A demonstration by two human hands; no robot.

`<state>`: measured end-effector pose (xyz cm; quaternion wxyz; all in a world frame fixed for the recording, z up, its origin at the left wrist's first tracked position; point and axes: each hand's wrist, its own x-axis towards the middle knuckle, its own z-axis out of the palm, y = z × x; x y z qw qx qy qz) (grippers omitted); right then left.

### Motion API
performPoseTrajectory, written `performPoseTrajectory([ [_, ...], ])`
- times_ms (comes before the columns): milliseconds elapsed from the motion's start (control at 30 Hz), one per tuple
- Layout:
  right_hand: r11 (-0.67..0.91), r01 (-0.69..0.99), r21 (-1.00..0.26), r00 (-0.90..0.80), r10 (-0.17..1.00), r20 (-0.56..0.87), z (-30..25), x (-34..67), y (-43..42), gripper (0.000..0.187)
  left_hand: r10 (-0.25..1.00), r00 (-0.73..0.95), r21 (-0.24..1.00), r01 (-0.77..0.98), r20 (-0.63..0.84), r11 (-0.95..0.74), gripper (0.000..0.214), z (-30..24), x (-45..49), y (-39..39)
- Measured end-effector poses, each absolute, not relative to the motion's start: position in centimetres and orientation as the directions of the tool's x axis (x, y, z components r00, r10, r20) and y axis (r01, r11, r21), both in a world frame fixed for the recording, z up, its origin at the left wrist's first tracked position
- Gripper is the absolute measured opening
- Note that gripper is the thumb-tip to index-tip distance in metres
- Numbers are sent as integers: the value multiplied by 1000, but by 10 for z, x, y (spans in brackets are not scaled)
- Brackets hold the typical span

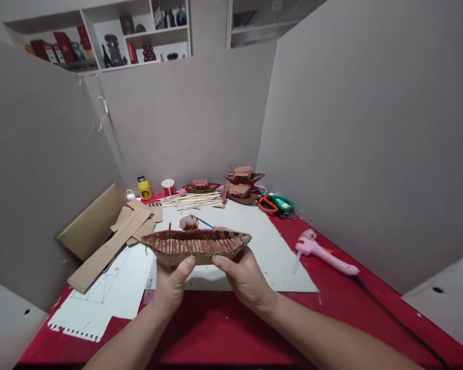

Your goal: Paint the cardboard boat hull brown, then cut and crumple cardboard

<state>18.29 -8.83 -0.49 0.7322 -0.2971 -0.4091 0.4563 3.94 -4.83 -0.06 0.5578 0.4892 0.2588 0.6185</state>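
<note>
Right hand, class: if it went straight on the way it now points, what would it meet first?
The brown model boat, which the right hand holds. Past that, perhaps the white cup, though depth is unclear.

Viewed remotely, I log a red-surfaced table [200, 334]. Directly on it: large white sheet [247, 280], centre; drawing paper [125, 300] with a notched edge, left; pink glue gun [329, 255], orange-handled scissors [269, 211] and green-handled scissors [278, 197], right; yellow bottle [144, 191] and red-and-white paper cup [168, 190], back.
</note>
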Motion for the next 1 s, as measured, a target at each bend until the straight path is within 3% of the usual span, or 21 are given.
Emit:
performPoseTrajectory([
  [200, 416, -420, -806, 239, 908, 344, -4, 181, -87, 53, 955, 54, 880, -405, 293, -247, 53, 3, 41, -48],
  [633, 435, -409, -802, 254, 899, 358, -8, 181, -85, 51, 936, 113, 874, -408, 334, -263, 55, 4, 41, -46],
  [833, 519, -323, -792, 375, 838, 396, -10, 191, -75, 55, 890, 338, 866, -486, 306, -113, 57, 3, 43, -45],
  [1000, 634, -157, -757, 524, 703, 481, 3, 209, -69, 67, 822, 556, 920, -374, 120, 119, 51, 6, 37, -53],
])
